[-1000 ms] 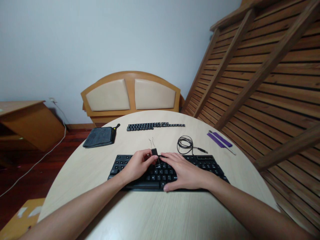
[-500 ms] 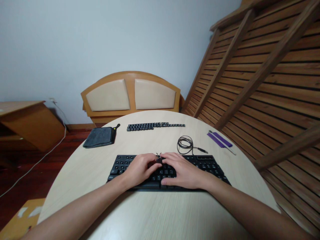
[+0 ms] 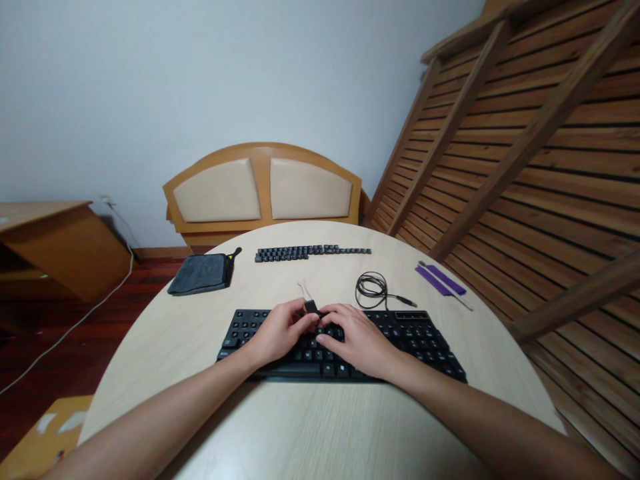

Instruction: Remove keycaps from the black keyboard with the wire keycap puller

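A black keyboard (image 3: 295,371) lies across the table with its front edge towards me. My left hand (image 3: 283,332) is closed over its middle-left part, pinching a keycap puller (image 3: 311,306) between thumb and fingers. The puller has a small black body, and its two thin wire prongs point up and away from me. My right hand (image 3: 359,337) rests over the middle of the keyboard, thumb apart from the bent fingers. Its fingertips are at the puller's near end, and whether they grip it is hard to see. Fingers hide several keys.
Loose black keycaps (image 3: 283,253) stand in rows near the far edge of the round table (image 3: 330,427). A grey cloth pouch (image 3: 200,274) is at left. The coiled USB cable (image 3: 371,291) lies behind the keyboard. Purple strips (image 3: 440,279) with a thin metal-tipped tool are at right.
The keycap puller has tilted so its wire prongs stick out farther, up and to the left. Both hands shifted slightly, and my right thumb moved up closer to the fingers.
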### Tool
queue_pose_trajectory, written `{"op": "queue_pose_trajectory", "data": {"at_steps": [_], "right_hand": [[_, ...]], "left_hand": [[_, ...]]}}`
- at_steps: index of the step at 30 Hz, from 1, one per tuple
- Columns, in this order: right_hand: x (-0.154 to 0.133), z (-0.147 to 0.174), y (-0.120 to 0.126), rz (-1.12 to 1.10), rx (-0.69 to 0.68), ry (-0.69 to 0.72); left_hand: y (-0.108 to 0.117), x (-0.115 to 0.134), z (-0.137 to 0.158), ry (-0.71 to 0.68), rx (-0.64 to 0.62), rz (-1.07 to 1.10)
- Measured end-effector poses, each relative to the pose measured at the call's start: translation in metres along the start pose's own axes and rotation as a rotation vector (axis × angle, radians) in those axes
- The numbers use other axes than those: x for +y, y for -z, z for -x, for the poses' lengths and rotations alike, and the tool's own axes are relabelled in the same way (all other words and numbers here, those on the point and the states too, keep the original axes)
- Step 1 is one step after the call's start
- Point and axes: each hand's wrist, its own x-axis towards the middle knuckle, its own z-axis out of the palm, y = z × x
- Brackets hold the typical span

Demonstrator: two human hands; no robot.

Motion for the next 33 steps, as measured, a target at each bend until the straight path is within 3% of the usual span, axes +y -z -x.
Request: {"op": "queue_pose_trajectory", "data": {"at_steps": [4, 14, 21, 28, 33], "right_hand": [[0.0001, -0.0001, -0.0011, -0.014, 0.017, -0.011], [0.0033, -0.0017, -0.0033, -0.127, 0.091, -0.009], [-0.0018, -0.0011, -0.0011, -0.255, 0.077, -0.019], [-0.0049, -0.0002, -0.0002, -0.064, 0.093, 0.091], [-0.0059, -0.0001, 0.0017, -0.088, 0.095, 0.116]], "left_hand": [[-0.0003, -0.0032, -0.0029, 0.038, -0.013, 0.147], [-0.0013, -0.0012, 0.0021, -0.037, 0.020, 0.040], [-0.0008, -0.0026, 0.0006, -0.015, 0.021, 0.135], [0.0000, 0.0041, 0.0008, 0.027, 0.039, 0.169], [-0.0011, -0.0019, 0.0004, -0.003, 0.042, 0.144]]}}
